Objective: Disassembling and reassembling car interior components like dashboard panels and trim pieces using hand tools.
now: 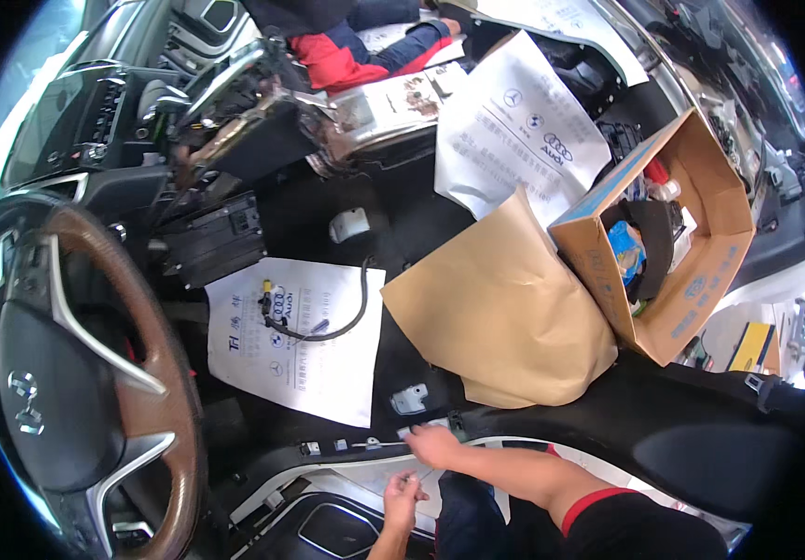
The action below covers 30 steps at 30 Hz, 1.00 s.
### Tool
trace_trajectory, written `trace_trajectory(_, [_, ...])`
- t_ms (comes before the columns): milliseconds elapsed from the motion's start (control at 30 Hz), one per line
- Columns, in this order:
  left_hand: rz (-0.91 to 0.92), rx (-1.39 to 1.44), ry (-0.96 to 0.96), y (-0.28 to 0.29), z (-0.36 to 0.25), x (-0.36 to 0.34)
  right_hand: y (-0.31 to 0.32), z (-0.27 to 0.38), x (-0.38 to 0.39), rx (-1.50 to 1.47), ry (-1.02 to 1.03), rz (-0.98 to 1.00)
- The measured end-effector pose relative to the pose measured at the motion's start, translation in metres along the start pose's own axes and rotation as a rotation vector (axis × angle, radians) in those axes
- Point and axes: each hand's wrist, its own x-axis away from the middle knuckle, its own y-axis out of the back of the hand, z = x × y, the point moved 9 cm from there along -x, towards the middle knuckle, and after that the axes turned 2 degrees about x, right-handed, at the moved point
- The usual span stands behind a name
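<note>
My right hand [433, 446] reaches across to the door sill [356, 446], its fingers pinched together at the sill's edge; what they grip, if anything, is too small to make out. Lower down and slightly left, my left hand [404, 495] is raised with its fingers curled and thumb pressed to them, and its contents cannot be made out. Just beyond my right hand, a small silvery metal bracket [410, 399] lies on the dark car floor. Small metal clips [342, 445] sit along the sill to the left of that hand.
A steering wheel [165, 373] stands at left. A printed paper mat [328, 373] carries a black cable [351, 322]. Brown paper [505, 308], another printed mat [524, 131] and a cardboard box [645, 308] of parts lie right. Another person's red-and-dark sleeve [346, 61] is across the cabin.
</note>
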Motion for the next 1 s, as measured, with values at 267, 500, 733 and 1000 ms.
trace_trajectory(267, [0.012, 0.055, 0.075, 0.020, 0.011, 0.036, -0.048, -0.036, 0.159, -0.230, -0.460, 0.276])
trace_trajectory(500, [-0.106, 0.114, 0.084, 0.038, 0.048, 0.072, -0.047, -0.059, 0.232, -0.431, -0.651, 0.230])
trace_trajectory(733, [-0.103, 0.161, 0.051, 0.013, 0.076, 0.091, -0.001, -0.056, 0.279, -0.623, -0.837, 0.296])
trace_trajectory(1000, [0.061, 0.007, -0.024, 0.007, 0.063, 0.070, 0.050, -0.022, 0.329, -0.377, -0.692, 0.054])
